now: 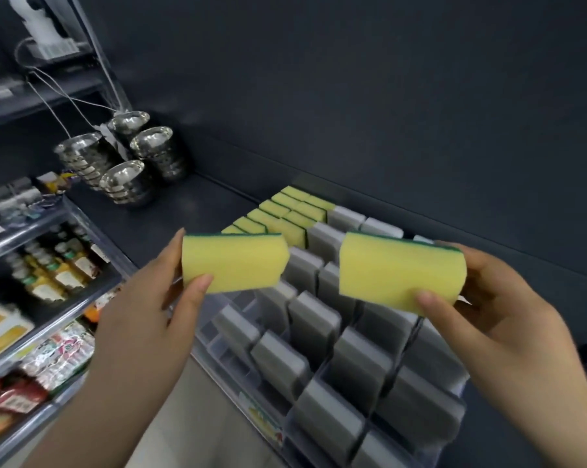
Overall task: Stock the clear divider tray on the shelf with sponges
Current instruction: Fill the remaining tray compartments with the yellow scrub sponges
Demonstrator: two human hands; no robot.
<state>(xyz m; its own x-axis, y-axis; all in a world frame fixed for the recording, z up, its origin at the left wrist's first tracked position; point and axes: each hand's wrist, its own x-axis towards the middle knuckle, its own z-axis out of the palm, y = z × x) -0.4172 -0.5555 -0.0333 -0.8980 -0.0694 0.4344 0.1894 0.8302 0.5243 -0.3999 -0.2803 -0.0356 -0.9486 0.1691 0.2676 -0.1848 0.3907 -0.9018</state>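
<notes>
My left hand (143, 298) pinches yellow foam sponge with green scrub back (233, 263); right hand (501, 298) pinches second like it (400, 270). Both held apart above clear plastic divider tray (218, 349) on shelf. Sponges likely light, squashy; grip short ends, gently.

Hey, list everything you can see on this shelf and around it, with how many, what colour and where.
divider tray: one, clear, on the dark shelf
left-hand sponge: one, yellow with green backing, above the tray
right-hand sponge: one, same colours, above the tray
shelved yellow sponges: two rows, yellow and green, tray's far end
grey sponges: many, grey, rest of tray
steel cups: four stacks, silver, shelf's far left
packaged goods: many, mixed colours, lower shelves at left
left hand: one, grips left-hand sponge
right hand: one, grips right-hand sponge
</notes>
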